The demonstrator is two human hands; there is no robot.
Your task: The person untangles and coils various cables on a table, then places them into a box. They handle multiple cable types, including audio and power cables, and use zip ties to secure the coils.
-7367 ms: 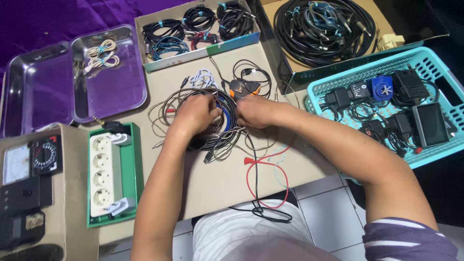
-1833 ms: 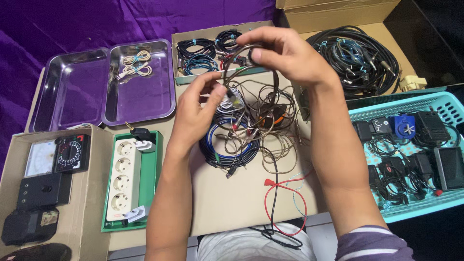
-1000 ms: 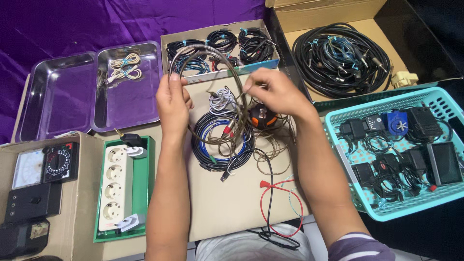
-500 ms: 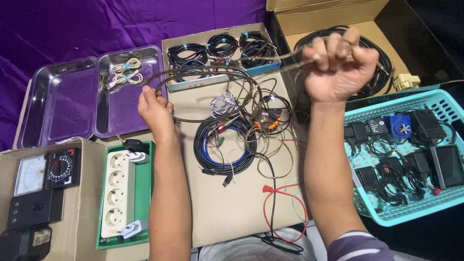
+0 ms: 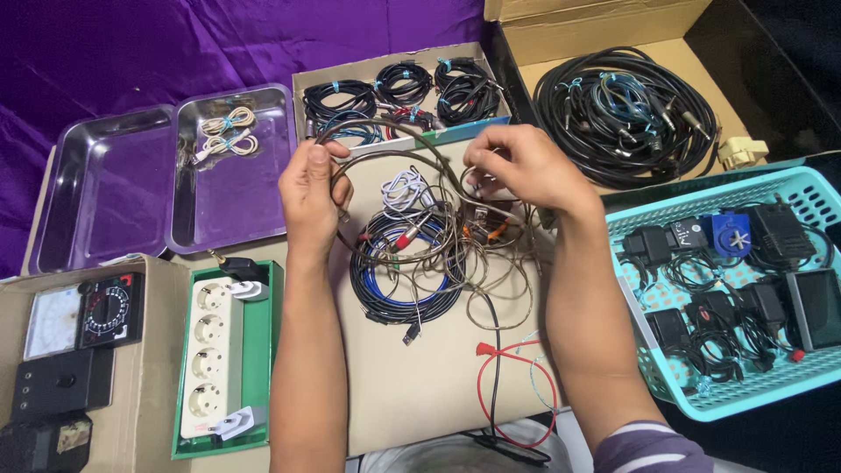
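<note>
Purple cloth (image 5: 131, 52) covers the back of the work surface, and a cardboard sheet (image 5: 420, 385) lies in front of it under the hands. At the top right an open cardboard box (image 5: 683, 61) holds a big coil of black cables (image 5: 626, 118). Below it a turquoise plastic basket (image 5: 666, 385) is filled with black power adapters and one blue one. On the left two steel trays (image 5: 114, 188) sit side by side; the right one holds small tied white cords (image 5: 223, 131). A shallow box (image 5: 302, 88) behind the hands holds bundled dark cables with blue ties. At the lower left a green tray (image 5: 263, 350) carries a white power strip (image 5: 210, 355), and beside it a brown box (image 5: 144, 377) bears an analogue meter (image 5: 79, 311) with a pale dial face and a black knob panel.

In the middle lies a tangle of wires (image 5: 438, 254): a blue-and-black coil, thin bare-looking loops, a white cord. A red lead (image 5: 512, 390) loops just in front of it.

The left hand (image 5: 311, 197) is closed on a brown wire (image 5: 385, 158) that arcs across to the right hand (image 5: 517, 166), whose fingers pinch it above the tangle. The hands are apart, with the wire spanning between them.
</note>
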